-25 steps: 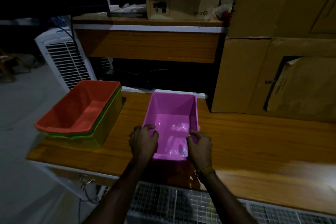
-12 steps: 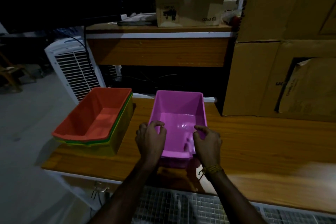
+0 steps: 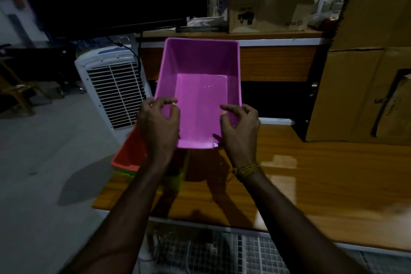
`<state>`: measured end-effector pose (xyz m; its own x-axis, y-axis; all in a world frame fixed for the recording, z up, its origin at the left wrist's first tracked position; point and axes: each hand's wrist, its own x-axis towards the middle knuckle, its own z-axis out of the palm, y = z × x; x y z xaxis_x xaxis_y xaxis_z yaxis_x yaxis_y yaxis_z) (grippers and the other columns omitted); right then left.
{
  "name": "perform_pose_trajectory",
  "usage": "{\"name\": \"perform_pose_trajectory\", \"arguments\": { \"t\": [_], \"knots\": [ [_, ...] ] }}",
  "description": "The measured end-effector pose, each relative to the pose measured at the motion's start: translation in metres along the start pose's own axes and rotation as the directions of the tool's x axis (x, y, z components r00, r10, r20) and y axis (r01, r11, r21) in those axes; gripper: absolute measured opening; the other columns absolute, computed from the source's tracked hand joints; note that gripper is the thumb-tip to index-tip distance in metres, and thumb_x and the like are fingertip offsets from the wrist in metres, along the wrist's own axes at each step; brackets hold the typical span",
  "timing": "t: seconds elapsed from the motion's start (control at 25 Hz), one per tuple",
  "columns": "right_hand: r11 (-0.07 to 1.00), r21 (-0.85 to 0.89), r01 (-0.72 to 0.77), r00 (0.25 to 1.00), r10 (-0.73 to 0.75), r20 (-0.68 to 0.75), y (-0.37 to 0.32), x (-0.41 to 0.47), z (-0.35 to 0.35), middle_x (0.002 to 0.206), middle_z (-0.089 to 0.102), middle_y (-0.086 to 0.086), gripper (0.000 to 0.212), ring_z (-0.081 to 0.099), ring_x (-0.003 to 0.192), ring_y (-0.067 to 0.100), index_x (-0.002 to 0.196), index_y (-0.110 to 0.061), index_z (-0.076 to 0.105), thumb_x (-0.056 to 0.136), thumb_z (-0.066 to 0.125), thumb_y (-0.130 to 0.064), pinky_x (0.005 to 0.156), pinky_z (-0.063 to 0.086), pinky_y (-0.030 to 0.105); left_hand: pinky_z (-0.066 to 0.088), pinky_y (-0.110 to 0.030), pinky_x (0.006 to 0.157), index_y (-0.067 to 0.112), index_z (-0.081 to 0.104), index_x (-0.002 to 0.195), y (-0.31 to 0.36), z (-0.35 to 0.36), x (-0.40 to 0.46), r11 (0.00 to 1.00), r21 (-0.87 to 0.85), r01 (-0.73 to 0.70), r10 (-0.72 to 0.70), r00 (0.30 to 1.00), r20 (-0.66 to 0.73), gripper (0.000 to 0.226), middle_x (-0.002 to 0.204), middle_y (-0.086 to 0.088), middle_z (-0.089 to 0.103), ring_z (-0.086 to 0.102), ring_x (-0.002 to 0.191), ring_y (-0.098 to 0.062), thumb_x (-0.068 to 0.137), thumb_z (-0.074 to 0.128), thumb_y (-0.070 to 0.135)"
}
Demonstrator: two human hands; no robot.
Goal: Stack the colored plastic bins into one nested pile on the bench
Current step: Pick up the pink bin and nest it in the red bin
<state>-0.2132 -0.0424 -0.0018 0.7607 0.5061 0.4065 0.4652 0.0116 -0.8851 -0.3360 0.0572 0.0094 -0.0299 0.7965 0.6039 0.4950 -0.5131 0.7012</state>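
Nearly done, by the look of it — one bin is left to add. The pink bin [image 3: 201,93] is in the air above the desk [image 3: 333,173], open side up and tipped a little toward the camera, held at its near end by both hands. The left hand [image 3: 159,127] curls over the near-left corner, fingers pinching the rim; the right hand [image 3: 241,128] does the same at the near-right corner, thumb and fingers closed on the edge.

Down at the left end of the desk sits the pile [image 3: 129,158], mostly hidden behind the left forearm. An orange bin is on top, with thin green and yellow edges showing beneath it, so at least three bins appear nested already; how many exactly cannot be told from what shows.

The pink bin hangs above and a little right of the pile, not yet over its mouth. What remains, I judge, is to carry it left, square it with the orange bin and lower it in — no other loose bin is visible on the desk.
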Motion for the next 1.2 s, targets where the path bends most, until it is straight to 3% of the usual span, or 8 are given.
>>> {"name": "perform_pose_trajectory", "arguments": {
  "t": [0.28,0.56,0.72,0.88,1.2],
  "knots": [
    [1.0,0.0,0.023,0.996,-0.023,0.09,-0.029,-0.028,0.087,0.137,0.036,0.005,0.023,0.032,0.133,0.026,0.113,-0.025,0.069,0.092,0.058,-0.024,0.093,0.054,0.054,0.043,-0.036,0.088,0.027,0.073,0.099,-0.065,-0.051,0.044,0.996,0.094,-0.003,0.007,0.999,-0.038,0.02,0.114,-0.009,0.064,0.058,0.107,-0.031,0.085,0.06,0.023],
    [0.989,-0.144,0.037,0.984,-0.011,0.179,-0.031,-0.047,0.136,0.145,0.035,0.013,0.027,0.029,0.138,0.032,0.118,-0.025,0.067,0.093,0.056,-0.025,0.104,0.046,0.053,0.046,-0.04,0.086,0.025,0.073,0.099,-0.125,-0.06,0.056,0.981,0.192,0.03,-0.033,0.999,0.012,0.02,0.11,-0.012,0.063,0.059,0.102,-0.036,0.084,0.059,0.024],
    [0.958,-0.286,0.011,0.973,0.056,0.225,-0.017,-0.054,0.152,0.137,0.042,0.017,0.03,0.036,0.132,0.034,0.121,-0.026,0.066,0.093,0.056,-0.027,0.109,0.035,0.04,0.046,-0.042,0.087,0.026,0.071,0.098,-0.152,-0.049,0.052,0.967,0.246,0.065,-0.09,0.992,0.093,0.017,0.111,-0.013,0.063,0.057,0.102,-0.038,0.085,0.061,0.025],
    [0.921,-0.387,-0.044,0.956,0.152,0.253,0.003,-0.063,0.166,0.142,0.038,0.018,0.032,0.034,0.133,0.035,0.124,-0.028,0.063,0.092,0.056,-0.03,0.109,0.035,0.043,0.044,-0.043,0.091,0.024,0.071,0.1,-0.173,-0.037,0.042,0.955,0.285,0.08,-0.136,0.974,0.181,0.018,0.114,-0.015,0.062,0.056,0.107,-0.039,0.085,0.061,0.023],
    [0.861,-0.508,-0.012,0.937,0.187,0.295,0.02,-0.066,0.175,0.15,0.03,0.018,0.039,0.029,0.138,0.037,0.129,-0.03,0.058,0.091,0.056,-0.037,0.112,0.033,0.047,0.044,-0.046,0.093,0.019,0.071,0.102,-0.184,-0.024,0.038,0.93,0.365,0.046,-0.147,0.956,0.254,0.019,0.121,-0.019,0.06,0.054,0.111,-0.041,0.087,0.061,0.026]
  ]
}}
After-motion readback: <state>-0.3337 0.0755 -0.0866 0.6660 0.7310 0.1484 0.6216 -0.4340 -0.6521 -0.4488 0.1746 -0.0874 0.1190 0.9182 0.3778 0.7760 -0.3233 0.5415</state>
